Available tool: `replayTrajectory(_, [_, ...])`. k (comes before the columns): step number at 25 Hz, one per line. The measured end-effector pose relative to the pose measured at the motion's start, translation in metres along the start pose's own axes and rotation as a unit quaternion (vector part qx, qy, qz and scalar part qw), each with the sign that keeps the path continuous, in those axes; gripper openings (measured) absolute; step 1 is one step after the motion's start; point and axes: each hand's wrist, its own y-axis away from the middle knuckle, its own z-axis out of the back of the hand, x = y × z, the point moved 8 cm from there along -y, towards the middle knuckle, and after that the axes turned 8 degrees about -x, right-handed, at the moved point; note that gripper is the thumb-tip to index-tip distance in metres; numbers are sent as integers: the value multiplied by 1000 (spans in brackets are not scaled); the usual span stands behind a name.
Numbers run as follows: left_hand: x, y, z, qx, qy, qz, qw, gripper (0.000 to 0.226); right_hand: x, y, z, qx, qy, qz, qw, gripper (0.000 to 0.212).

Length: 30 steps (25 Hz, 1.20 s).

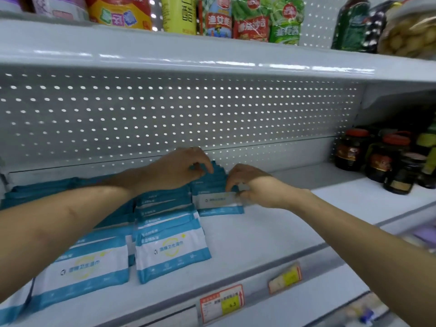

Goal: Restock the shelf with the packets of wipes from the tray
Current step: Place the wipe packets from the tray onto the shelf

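Observation:
Blue-and-white packets of wipes stand in rows on the white shelf (271, 230). One row runs back from the front packet (172, 251); another fills the left (80, 267). A short third row (218, 201) stands further back, right of the middle. My left hand (179, 168) reaches over the rows, fingers curled on the tops of the rear packets of that third row. My right hand (257, 187) pinches the right edge of the row's front packets. The tray is out of view.
A perforated back panel (188, 114) closes the shelf behind. Dark jars with red lids (377, 156) stand at the right end. The upper shelf (212, 55) carries bags and bottles. Price tags (221, 303) hang on the front rail.

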Motion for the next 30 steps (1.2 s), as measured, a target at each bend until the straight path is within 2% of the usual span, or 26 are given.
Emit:
replayTrajectory(3, [-69,-34,-40,14,37,-62,997,27,-27,53,32,-33,54,-58,996,29])
replayTrajectory(6, [-140,-60,-90,34,78,-108,990,27,-50,116,67,-80,102,-129,983,16])
replayTrajectory(9, [-215,-72,-140,50,137,-164,976,24,-78,201,97,-122,161,-243,949,12])
replayTrajectory(14, [-302,-62,-226,118,217,-196,949,30,-95,346,100,-120,219,-388,887,17])
replayTrajectory(17, [-335,-30,-284,171,237,-216,932,29,-85,419,67,-87,218,-456,859,21])
replayTrajectory(23, [-346,58,-397,295,158,-260,906,33,-55,538,-49,-33,153,-575,803,22])
replayTrajectory(27, [-347,105,-441,334,104,-305,886,38,-50,588,-120,34,134,-626,768,39])
replayTrajectory(30, [-348,131,-469,337,62,-347,873,46,-49,607,-143,41,166,-644,746,38])
